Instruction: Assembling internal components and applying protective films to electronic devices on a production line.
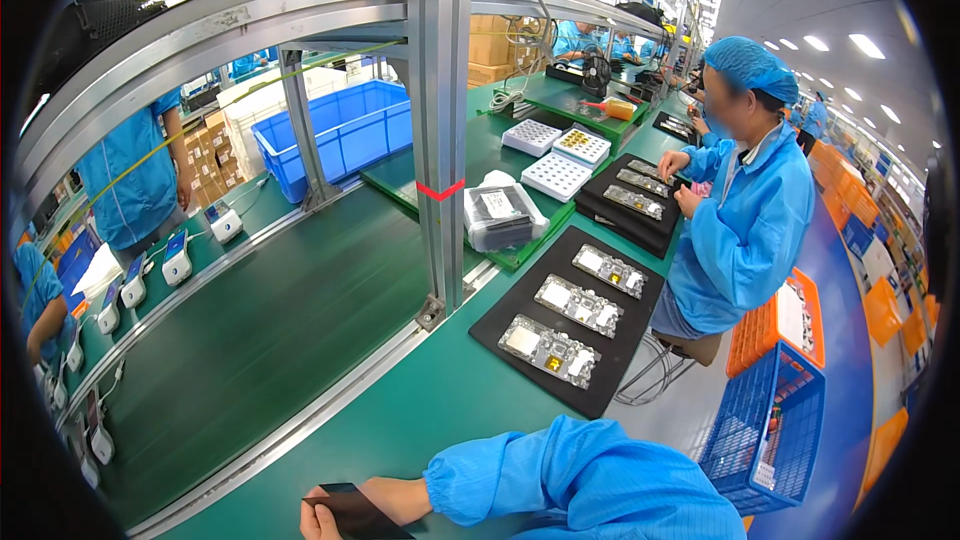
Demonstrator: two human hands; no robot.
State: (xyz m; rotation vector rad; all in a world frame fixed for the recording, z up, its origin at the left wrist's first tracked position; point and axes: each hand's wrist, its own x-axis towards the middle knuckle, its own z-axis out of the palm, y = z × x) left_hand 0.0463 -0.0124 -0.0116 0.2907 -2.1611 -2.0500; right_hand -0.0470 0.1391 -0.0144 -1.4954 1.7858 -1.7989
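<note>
At the lower edge, my left hand pinches the left end of a thin dark sheet, which looks slightly see-through. Only a few fingers and the thumb of this hand show. My right hand comes in from the right in a blue sleeve and lies against the sheet; its fingers are hidden behind it. Ahead to the right, a black mat lies on the green bench, bearing a row of three circuit boards with silver shields and small yellow patches.
A metal post rises beside a dark green conveyor belt. Beyond the mat are a plastic-wrapped stack and white trays. At right, a co-worker handles boards on another mat. A blue basket stands below.
</note>
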